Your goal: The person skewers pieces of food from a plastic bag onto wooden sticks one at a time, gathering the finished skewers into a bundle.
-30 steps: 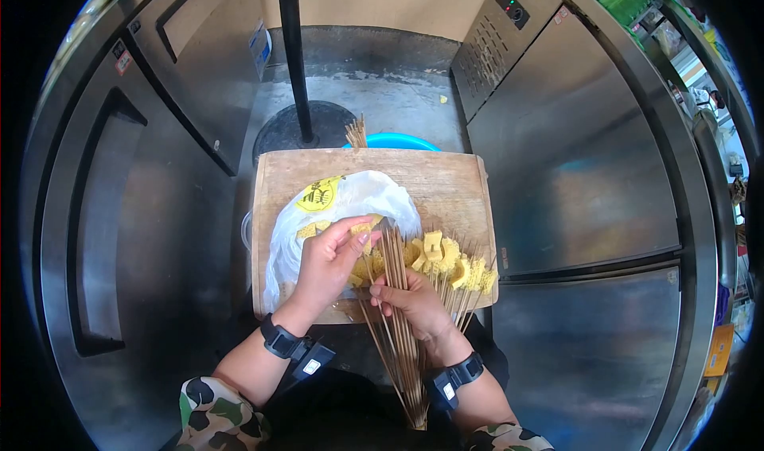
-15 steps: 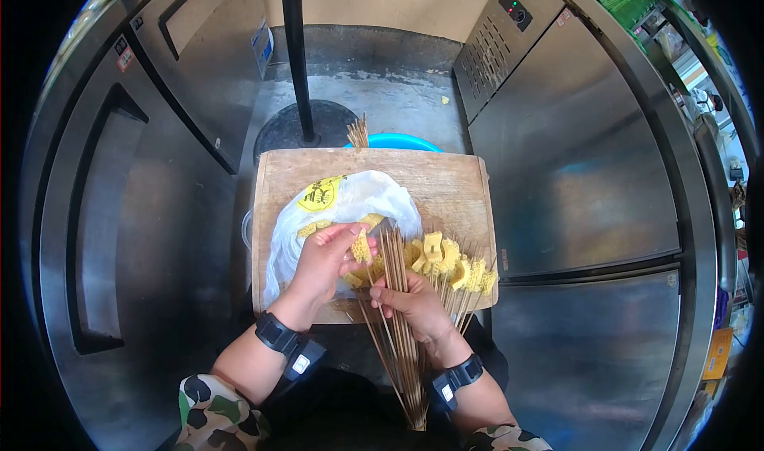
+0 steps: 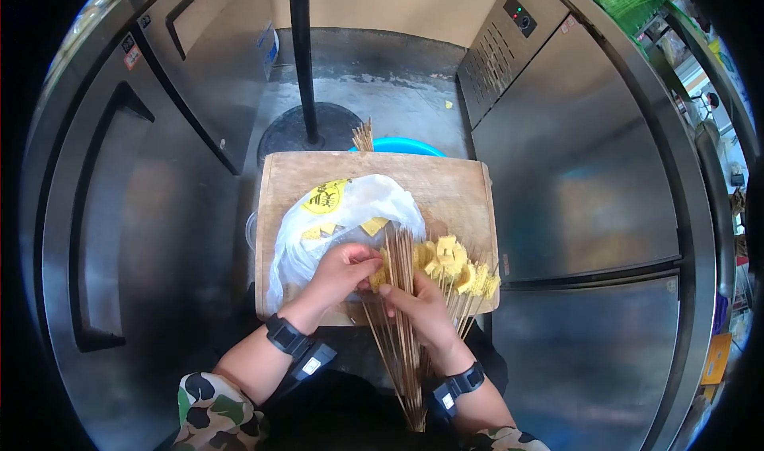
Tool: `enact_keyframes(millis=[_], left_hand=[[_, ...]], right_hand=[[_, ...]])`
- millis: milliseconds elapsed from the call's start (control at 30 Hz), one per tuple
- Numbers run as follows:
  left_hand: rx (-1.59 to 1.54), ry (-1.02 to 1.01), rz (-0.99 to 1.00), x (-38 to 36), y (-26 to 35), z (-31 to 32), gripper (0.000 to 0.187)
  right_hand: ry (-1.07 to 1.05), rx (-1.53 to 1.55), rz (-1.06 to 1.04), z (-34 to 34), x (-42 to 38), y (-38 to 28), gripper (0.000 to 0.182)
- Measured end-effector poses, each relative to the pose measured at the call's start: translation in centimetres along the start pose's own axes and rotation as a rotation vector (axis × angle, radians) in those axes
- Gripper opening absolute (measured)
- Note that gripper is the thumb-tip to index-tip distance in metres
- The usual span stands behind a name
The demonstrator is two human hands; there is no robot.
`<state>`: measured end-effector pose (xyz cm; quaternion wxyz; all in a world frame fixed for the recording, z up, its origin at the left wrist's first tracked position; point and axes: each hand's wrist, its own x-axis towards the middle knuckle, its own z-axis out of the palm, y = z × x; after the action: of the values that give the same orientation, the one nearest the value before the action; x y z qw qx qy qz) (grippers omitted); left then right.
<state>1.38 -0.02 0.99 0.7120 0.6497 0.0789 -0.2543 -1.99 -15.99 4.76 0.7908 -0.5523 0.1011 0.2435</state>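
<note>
My right hand (image 3: pixel 415 305) grips a thick bundle of bamboo skewers (image 3: pixel 404 347) that fans out over a wooden cutting board (image 3: pixel 446 188). Several skewers on the right carry yellow food pieces (image 3: pixel 458 266). My left hand (image 3: pixel 341 270) pinches a yellow piece (image 3: pixel 379 274) and presses it against the skewers beside my right fingers. A white plastic bag (image 3: pixel 350 208) with a yellow label lies open on the board's left half, with more yellow pieces (image 3: pixel 372 226) inside.
Stainless steel fridge cabinets stand on the left (image 3: pixel 143 180) and right (image 3: pixel 581 157). A black pole (image 3: pixel 303 53) on a round base rises behind the board. A blue tub (image 3: pixel 402 145) holding more skewers (image 3: pixel 364 135) sits at the board's far edge.
My left hand brought a yellow piece from the bag opening down and right to the skewers held by my right hand. The right hand shifted slightly.
</note>
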Motion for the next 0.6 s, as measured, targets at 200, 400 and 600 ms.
enact_keyframes(millis=[200, 400, 600], left_hand=[[0.068, 0.059, 0.134, 2.7, 0.5, -0.7, 0.019], [0.883, 0.342, 0.725, 4.0, 0.4, -0.8, 0.034], [1.128, 0.321, 0.631, 3.5, 0.7, -1.3, 0.031]], right_hand=[[-0.079, 0.258, 0.148, -2.4, -0.3, -0.1, 0.009], [-0.069, 0.286, 0.176, -2.3, -0.4, -0.4, 0.007], [-0.088, 0.267, 0.154, -2.4, -0.6, -0.5, 0.007]])
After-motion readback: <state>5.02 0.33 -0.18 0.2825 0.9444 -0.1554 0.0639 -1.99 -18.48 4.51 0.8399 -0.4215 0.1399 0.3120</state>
